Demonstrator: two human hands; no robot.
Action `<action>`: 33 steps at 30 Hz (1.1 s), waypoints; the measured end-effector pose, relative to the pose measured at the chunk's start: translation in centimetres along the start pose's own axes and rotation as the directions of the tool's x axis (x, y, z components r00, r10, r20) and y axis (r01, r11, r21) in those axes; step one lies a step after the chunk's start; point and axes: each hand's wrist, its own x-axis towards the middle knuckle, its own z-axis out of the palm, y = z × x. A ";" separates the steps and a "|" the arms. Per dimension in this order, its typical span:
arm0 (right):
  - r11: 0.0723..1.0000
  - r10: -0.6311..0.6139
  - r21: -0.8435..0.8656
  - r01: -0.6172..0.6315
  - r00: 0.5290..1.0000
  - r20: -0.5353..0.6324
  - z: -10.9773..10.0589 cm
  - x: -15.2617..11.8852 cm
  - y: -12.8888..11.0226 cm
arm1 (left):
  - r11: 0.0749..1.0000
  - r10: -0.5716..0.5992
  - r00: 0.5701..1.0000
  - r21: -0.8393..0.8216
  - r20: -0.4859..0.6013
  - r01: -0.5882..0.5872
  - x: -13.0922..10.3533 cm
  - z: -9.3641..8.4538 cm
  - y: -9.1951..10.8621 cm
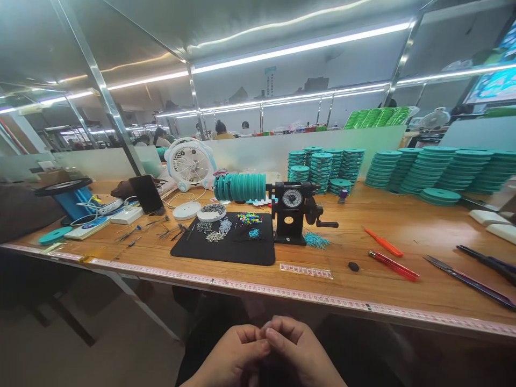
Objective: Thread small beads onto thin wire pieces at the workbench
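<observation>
My left hand [238, 355] and my right hand [296, 346] meet in front of the table's near edge, low in the view. Thumbs and fingertips of both are pinched together; whatever they hold is too small to make out. Beyond them lies a black mat [226, 257] with small piles of colourful beads [249, 219], silvery parts [215, 236] and teal bits [253, 233]. Behind the mat's right edge stands a black hand-cranked winder [289, 215] with a row of teal spools [241, 187] on its shaft.
Stacked teal spools [427, 172] line the back right. Scissors [471, 279], a red cutter [394, 266] and orange tweezers [382, 242] lie at right. A white fan [192, 164], a phone [146, 194] and a blue reel [74, 201] stand left. People sit beyond the partition [258, 148].
</observation>
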 end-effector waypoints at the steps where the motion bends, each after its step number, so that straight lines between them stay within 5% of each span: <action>1: 1.000 0.019 0.014 -0.019 1.000 0.014 0.1 0.0 0.0 | 1.000 -0.015 1.000 0.008 0.020 0.015 0.0 0.1 0.0; 26: 0.996 0.003 -0.087 -0.020 0.982 -0.191 -0.2 -0.4 0.1 | 0.982 -0.114 0.988 -0.138 0.105 0.128 -0.4 0.3 0.3; 33: 0.985 -0.042 -0.172 0.006 0.978 -0.206 -0.3 -0.5 0.2 | 0.989 -0.145 0.989 -0.037 0.006 0.145 -0.3 0.1 0.0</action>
